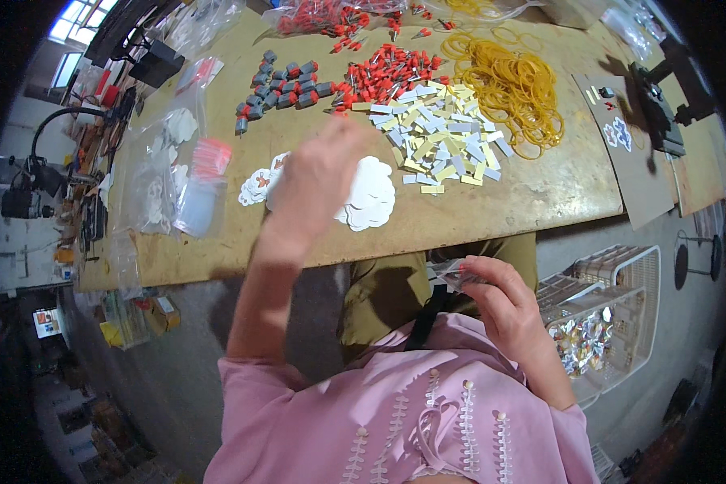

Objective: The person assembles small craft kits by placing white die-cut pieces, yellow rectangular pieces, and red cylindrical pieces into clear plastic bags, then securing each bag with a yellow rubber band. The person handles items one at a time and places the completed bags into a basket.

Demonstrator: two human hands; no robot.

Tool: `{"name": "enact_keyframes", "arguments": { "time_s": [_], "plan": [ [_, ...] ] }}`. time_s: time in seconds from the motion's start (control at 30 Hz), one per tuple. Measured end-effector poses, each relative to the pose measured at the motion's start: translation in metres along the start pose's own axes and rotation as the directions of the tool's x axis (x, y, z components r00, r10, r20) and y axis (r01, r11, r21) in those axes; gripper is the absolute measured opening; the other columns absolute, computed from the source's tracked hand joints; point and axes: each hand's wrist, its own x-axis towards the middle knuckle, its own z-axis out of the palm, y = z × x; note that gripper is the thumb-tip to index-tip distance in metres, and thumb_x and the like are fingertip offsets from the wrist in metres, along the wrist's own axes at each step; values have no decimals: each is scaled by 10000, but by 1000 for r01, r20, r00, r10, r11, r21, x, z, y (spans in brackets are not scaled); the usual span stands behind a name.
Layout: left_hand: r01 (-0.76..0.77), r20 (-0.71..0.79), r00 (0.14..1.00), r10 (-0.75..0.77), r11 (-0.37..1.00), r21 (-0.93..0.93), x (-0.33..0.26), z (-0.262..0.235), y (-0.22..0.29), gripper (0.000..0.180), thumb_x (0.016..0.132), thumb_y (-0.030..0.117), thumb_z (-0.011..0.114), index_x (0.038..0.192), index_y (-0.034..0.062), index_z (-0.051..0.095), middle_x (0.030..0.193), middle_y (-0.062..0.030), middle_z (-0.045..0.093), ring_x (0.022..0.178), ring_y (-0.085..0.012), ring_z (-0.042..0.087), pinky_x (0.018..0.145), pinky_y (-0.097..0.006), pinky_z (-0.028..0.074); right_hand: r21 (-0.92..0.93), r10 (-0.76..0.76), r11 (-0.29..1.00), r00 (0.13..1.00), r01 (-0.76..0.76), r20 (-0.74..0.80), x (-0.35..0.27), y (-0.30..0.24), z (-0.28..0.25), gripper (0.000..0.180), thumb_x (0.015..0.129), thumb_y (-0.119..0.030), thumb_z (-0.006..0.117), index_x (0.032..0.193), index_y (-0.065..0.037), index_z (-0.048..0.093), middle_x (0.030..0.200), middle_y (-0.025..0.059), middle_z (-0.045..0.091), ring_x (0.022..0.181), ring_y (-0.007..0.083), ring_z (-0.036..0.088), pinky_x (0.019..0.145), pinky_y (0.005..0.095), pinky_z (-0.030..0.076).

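- Nearest, below the worktop edge and over the lap, the right hand has its fingers pinched together on a small clear plastic bag
- The bag looks thin, see-through and flat, with a faint reddish tint inside; its long axis runs roughly left to right, its free end pointing left, away from the palm
- Right of that hand, down beside the worktop, stands a white wire basket holding shiny filled packets
- Over the near part of the worktop the left hand is blurred, so I cannot tell whether its fingers are apart or together; it covers part of a pile of white scalloped paper tags
- Left of the tags lie loose clear bags
- Beyond the tags, a heap of pale yellow and white strips
- Right of the strips, a tangle of yellow rubber bands
- Farther, behind the strips, red-capped small parts, with grey ones to their left
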Motion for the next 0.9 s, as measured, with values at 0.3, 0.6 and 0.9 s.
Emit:
{"name": "enact_keyframes", "arguments": {
  "time_s": [0.3,0.6,0.9],
  "plan": [
    [-82,41,996,79,994,72,26,27,-67,199,946,43,722,1144,63,730,1081,-134,701,947,-316,706,841,-400,572,21,34,999,999,-33,-39,-4,8,-3,238,797,56,710,1033,28,707,1268,197,685,1136,379,707,920,425,608],
    [227,238,968,-83,699,-678,-26,-12,72,120,917,17,786,1031,44,758,1007,-39,772,874,-147,724,800,-299,570,62,-17,998,999,20,-49,4,7,-9,236,823,27,724,1053,59,683,1253,236,682,1134,411,711,915,445,616],
    [-121,114,970,216,830,-544,-42,-3,86,332,756,26,877,1069,87,783,1083,-95,742,983,-279,699,844,-391,543,76,-37,996,998,40,-46,10,0,-10,245,839,1,739,1066,70,680,1244,248,677,1130,406,709,927,439,616]
  ]
}}
